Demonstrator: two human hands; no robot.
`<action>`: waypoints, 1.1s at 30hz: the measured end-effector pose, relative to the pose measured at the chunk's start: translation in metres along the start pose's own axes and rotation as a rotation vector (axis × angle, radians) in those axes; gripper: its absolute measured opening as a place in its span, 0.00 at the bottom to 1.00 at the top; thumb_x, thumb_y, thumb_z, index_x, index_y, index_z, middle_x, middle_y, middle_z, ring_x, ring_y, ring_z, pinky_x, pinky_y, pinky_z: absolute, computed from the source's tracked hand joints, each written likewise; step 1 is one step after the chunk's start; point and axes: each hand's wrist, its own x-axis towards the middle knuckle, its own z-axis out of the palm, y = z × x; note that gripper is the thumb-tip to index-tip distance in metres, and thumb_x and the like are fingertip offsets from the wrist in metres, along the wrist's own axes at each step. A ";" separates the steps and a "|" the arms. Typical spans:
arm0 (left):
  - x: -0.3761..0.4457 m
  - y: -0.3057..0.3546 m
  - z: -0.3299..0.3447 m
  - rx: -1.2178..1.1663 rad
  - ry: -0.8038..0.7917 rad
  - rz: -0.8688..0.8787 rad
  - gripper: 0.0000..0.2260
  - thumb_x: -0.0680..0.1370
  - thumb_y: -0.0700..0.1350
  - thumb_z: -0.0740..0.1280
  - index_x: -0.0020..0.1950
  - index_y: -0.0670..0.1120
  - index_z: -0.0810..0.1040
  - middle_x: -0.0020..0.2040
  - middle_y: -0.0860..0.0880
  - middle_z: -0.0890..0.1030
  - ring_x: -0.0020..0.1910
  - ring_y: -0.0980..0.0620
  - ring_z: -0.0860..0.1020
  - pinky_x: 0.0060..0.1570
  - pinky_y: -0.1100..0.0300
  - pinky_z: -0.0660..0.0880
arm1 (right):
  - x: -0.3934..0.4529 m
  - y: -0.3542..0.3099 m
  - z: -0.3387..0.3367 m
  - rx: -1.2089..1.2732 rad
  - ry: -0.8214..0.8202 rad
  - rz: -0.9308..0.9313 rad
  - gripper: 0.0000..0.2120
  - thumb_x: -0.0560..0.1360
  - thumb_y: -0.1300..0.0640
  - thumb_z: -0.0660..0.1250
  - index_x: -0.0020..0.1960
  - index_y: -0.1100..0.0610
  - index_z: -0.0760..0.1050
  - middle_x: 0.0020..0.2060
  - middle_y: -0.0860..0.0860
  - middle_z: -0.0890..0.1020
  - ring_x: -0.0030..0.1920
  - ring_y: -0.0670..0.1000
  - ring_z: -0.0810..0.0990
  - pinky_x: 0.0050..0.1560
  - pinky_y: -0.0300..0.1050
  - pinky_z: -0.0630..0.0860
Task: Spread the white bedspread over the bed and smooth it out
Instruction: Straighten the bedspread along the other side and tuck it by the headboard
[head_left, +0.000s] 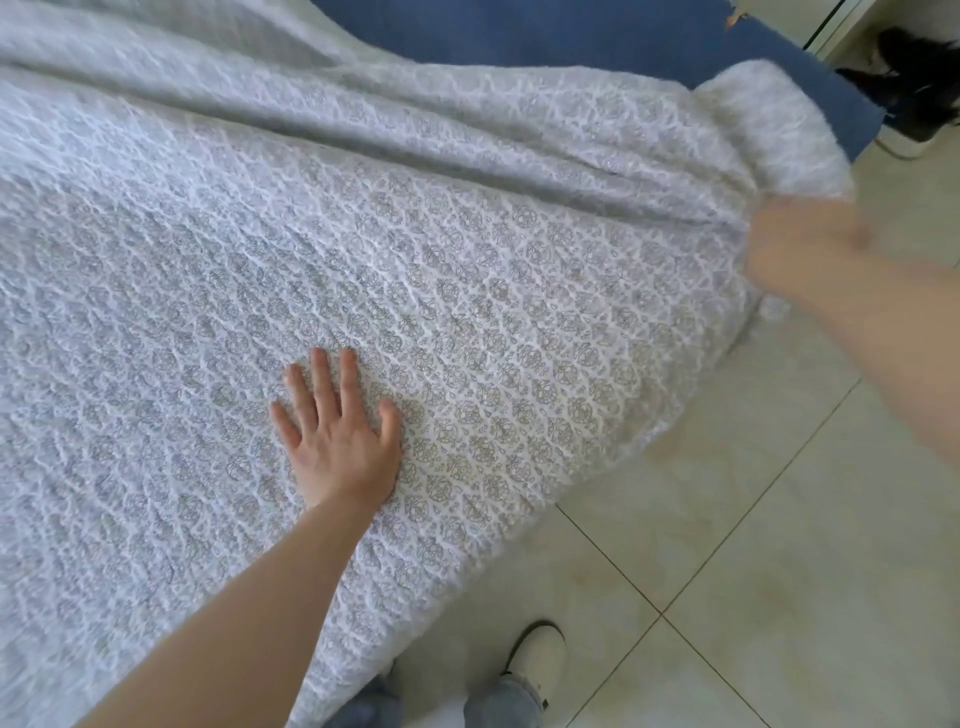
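Note:
The white bedspread (467, 270), patterned with small grey medallions, covers most of the bed and hangs over its near edge. My left hand (340, 431) lies flat on it with fingers straight and spread, pressing the cloth down near the bed's edge. My right hand (800, 244), blurred by motion, grips a bunched corner of the bedspread at the right, lifted off the bed. Long folds run from that corner back across the cloth. A bare blue mattress (571, 36) shows at the top, beyond the bedspread.
Pale tiled floor (779, 519) lies to the right of the bed. My white shoe (537, 657) and jeans leg stand close to the bed's edge. Dark objects (914, 78) sit on the floor at the top right, beside a white cabinet edge.

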 end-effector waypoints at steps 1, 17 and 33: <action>0.000 0.000 -0.001 -0.004 -0.003 -0.001 0.31 0.79 0.64 0.36 0.79 0.55 0.30 0.79 0.50 0.30 0.78 0.47 0.31 0.77 0.41 0.39 | -0.005 -0.007 0.001 0.012 -0.053 0.008 0.20 0.79 0.57 0.61 0.70 0.63 0.69 0.65 0.61 0.73 0.63 0.62 0.75 0.54 0.52 0.73; 0.001 -0.001 -0.001 -0.033 0.003 0.014 0.31 0.80 0.64 0.38 0.79 0.54 0.31 0.79 0.50 0.31 0.78 0.46 0.32 0.77 0.40 0.40 | -0.055 -0.104 0.001 0.257 -0.035 -0.182 0.40 0.76 0.58 0.66 0.80 0.56 0.45 0.72 0.66 0.61 0.70 0.67 0.65 0.66 0.64 0.69; -0.015 0.062 -0.007 -0.135 -0.034 -0.019 0.27 0.81 0.62 0.40 0.78 0.61 0.32 0.79 0.52 0.32 0.77 0.42 0.31 0.76 0.37 0.37 | -0.120 -0.002 0.128 0.826 -0.332 0.265 0.28 0.82 0.49 0.57 0.75 0.63 0.56 0.72 0.65 0.64 0.69 0.68 0.66 0.66 0.57 0.66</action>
